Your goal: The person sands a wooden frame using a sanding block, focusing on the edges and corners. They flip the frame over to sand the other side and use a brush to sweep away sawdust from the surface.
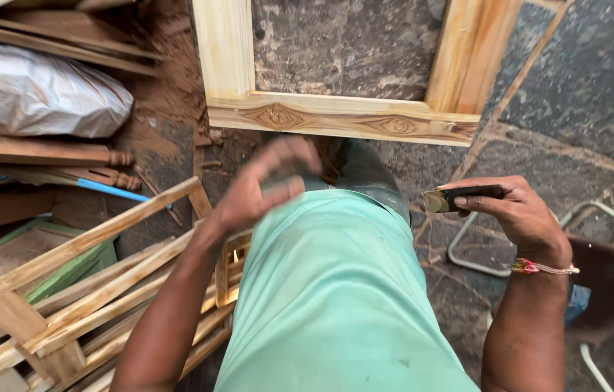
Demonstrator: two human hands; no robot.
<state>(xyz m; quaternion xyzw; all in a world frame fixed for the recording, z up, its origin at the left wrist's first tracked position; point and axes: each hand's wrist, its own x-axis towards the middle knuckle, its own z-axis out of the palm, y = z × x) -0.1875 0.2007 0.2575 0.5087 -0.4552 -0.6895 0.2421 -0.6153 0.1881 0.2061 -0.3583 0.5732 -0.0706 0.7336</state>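
The right hand (521,214) is pinching a small dark brush (463,197) in closed fingers, held in the air just below the pale carved wooden frame (343,116) lying on the stone floor (575,87). The left hand (263,185) is blurring, its fingers loosely curled and empty. With so light a pinch, the brush may be slipping or smearing the carving.

Dark stone floor (583,80) with pale joints, wooden frame (336,116) lying on it at far centre, silver bag (31,91) far left, wooden slats (82,290) near left, sawdust (169,80) beside the frame, white tube (466,254) right
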